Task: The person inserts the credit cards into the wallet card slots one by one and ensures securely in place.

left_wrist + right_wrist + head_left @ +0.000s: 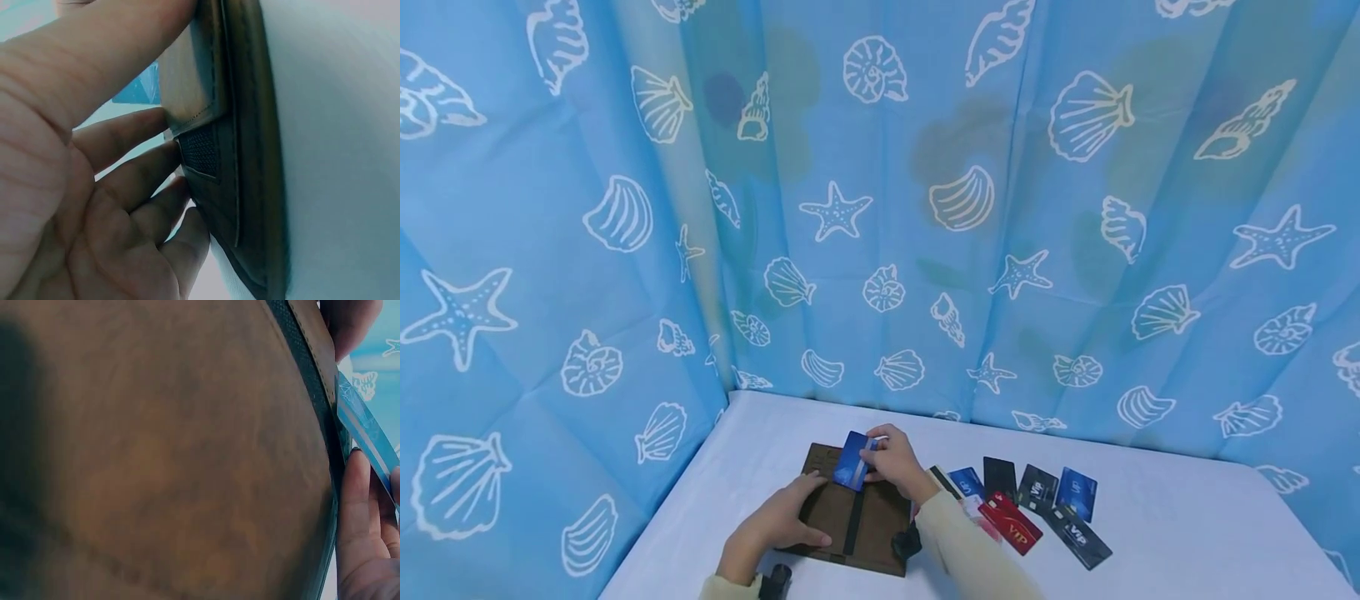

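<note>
A brown leather wallet (pixel 883 521) with a dark band (pixel 853 523) across it lies on the white table. My left hand (pixel 778 512) holds its left side, thumb over the lower part and fingers higher up; in the left wrist view those fingertips touch the wallet's stitched edge (pixel 226 125). Between thumb and fingers my right hand (pixel 897 457) pinches a blue card (pixel 852 461) with a pale stripe, tilted at the wallet's upper part. The right wrist view shows the card (pixel 364 425) close beside the wallet's edge; whether its lower end is inside a slot, I cannot tell.
Several cards lie spread to the right of the wallet: a red VIP card (pixel 1013 525), a dark VIP card (pixel 1078 537), a blue card (pixel 1077 493) and a black card (pixel 1000 478) among them. Behind the table (pixel 1187 517) hangs a blue shell-patterned curtain (pixel 880 233).
</note>
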A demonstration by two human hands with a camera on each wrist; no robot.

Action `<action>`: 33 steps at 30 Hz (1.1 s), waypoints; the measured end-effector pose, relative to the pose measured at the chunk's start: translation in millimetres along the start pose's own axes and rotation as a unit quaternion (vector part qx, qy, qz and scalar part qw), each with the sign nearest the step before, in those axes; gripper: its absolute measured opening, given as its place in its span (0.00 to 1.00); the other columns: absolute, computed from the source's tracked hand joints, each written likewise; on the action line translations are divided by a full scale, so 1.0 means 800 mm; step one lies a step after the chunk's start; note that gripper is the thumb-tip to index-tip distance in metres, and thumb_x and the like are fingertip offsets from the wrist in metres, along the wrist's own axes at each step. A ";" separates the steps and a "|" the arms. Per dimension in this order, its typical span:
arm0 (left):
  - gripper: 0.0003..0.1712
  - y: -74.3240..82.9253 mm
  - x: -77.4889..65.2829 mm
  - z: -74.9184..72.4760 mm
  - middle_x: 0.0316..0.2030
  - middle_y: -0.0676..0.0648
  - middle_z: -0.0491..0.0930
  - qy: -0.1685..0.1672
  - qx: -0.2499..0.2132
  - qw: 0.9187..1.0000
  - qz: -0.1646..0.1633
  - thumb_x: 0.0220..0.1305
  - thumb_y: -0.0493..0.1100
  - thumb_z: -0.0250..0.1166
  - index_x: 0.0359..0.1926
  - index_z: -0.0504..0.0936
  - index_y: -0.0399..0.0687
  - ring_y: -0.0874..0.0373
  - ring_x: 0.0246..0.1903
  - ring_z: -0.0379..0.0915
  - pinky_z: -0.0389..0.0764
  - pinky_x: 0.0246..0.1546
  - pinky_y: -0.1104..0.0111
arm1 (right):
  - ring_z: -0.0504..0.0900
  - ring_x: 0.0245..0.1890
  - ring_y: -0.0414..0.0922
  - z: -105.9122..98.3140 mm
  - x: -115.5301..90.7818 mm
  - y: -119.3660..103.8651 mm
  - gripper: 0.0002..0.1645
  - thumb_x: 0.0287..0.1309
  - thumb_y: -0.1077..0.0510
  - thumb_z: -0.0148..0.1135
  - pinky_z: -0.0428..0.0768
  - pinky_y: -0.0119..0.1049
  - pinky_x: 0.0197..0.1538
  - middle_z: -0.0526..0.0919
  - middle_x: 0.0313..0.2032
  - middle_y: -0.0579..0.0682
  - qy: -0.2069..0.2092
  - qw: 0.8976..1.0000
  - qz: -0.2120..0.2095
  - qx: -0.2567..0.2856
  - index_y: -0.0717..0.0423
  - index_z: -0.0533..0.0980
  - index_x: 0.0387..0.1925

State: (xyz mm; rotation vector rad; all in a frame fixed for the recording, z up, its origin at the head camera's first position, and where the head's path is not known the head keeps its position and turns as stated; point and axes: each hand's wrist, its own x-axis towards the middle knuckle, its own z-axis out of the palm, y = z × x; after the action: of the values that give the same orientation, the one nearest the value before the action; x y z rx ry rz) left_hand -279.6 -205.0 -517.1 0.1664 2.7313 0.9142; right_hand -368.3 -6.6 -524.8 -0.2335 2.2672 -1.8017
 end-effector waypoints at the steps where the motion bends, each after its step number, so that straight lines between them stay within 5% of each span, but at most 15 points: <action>1: 0.50 0.000 0.000 0.000 0.70 0.34 0.63 0.001 0.001 1.000 0.001 0.45 0.52 0.81 0.68 0.69 0.44 0.34 0.68 0.60 0.66 0.66 0.39 | 0.83 0.35 0.48 0.001 0.000 -0.001 0.20 0.65 0.63 0.61 0.89 0.38 0.33 0.78 0.42 0.60 -0.001 1.000 -0.001 0.004 0.62 0.68 0.56; 11: 0.60 0.000 0.001 0.000 0.69 0.33 0.65 0.014 -0.008 1.000 -0.015 0.42 0.52 0.82 0.72 0.60 0.37 0.36 0.67 0.63 0.67 0.67 0.41 | 0.83 0.35 0.48 0.015 0.006 -0.001 0.20 0.66 0.62 0.60 0.89 0.37 0.34 0.79 0.41 0.59 -0.020 1.000 -0.008 -0.007 0.61 0.68 0.57; 20: 0.59 -0.004 0.002 0.002 0.70 0.33 0.64 0.011 -0.007 1.000 -0.007 0.42 0.52 0.82 0.72 0.61 0.38 0.35 0.68 0.62 0.66 0.67 0.41 | 0.81 0.30 0.45 0.012 0.009 -0.003 0.17 0.65 0.63 0.62 0.86 0.33 0.30 0.76 0.35 0.56 -0.003 0.998 -0.012 -0.062 0.59 0.71 0.53; 33: 0.59 0.000 -0.004 0.000 0.70 0.32 0.63 0.015 -0.008 1.000 -0.003 0.43 0.51 0.82 0.72 0.61 0.37 0.35 0.68 0.62 0.67 0.67 0.41 | 0.77 0.26 0.43 0.011 0.009 0.002 0.12 0.61 0.65 0.65 0.84 0.33 0.30 0.74 0.28 0.50 -0.033 0.993 -0.037 -0.104 0.56 0.77 0.47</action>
State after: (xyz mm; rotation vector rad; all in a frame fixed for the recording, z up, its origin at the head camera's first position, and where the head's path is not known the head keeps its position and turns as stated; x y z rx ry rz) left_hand -276.8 -205.6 -516.5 0.1431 2.7494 0.9453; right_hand -372.7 -16.3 -528.8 -0.4128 2.4287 -1.5655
